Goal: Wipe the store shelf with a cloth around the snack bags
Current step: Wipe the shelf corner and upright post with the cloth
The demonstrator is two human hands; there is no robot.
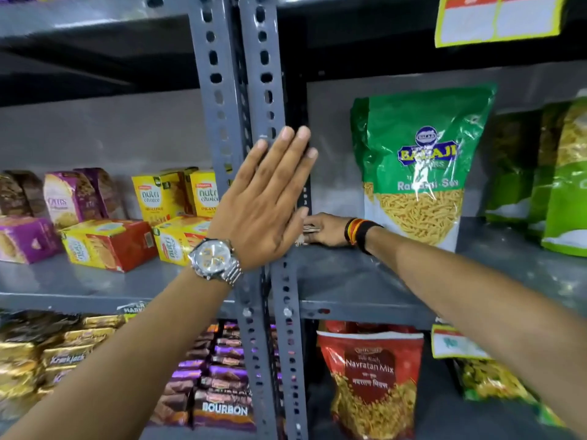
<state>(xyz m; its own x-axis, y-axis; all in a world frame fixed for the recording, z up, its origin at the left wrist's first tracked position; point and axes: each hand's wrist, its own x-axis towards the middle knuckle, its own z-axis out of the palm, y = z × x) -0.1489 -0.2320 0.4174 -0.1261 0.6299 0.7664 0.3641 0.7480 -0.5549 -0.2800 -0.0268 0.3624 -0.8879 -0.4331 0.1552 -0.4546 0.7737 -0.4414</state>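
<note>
My left hand [270, 198], with a silver watch on the wrist, lies flat with fingers straight against the grey slotted upright post [270, 90]. My right hand [330, 231], with red, yellow and black wristbands, reaches to the back left corner of the grey shelf [343, 281]. It is closed over a small pale cloth [305, 231], which my left hand mostly hides. A tall green Balaji sev bag [419, 166] stands upright just right of that hand. More green snack bags [559, 185] stand at the far right of the same shelf.
Yellow Nutri Choice boxes [165, 198] and purple biscuit packs [70, 198] fill the left bay. Below are a red Navratan Mix bag [371, 376], Bourbon packs [222, 404] and gold Krackjack packs [60, 357]. A yellow price tag [498, 20] hangs from the top shelf.
</note>
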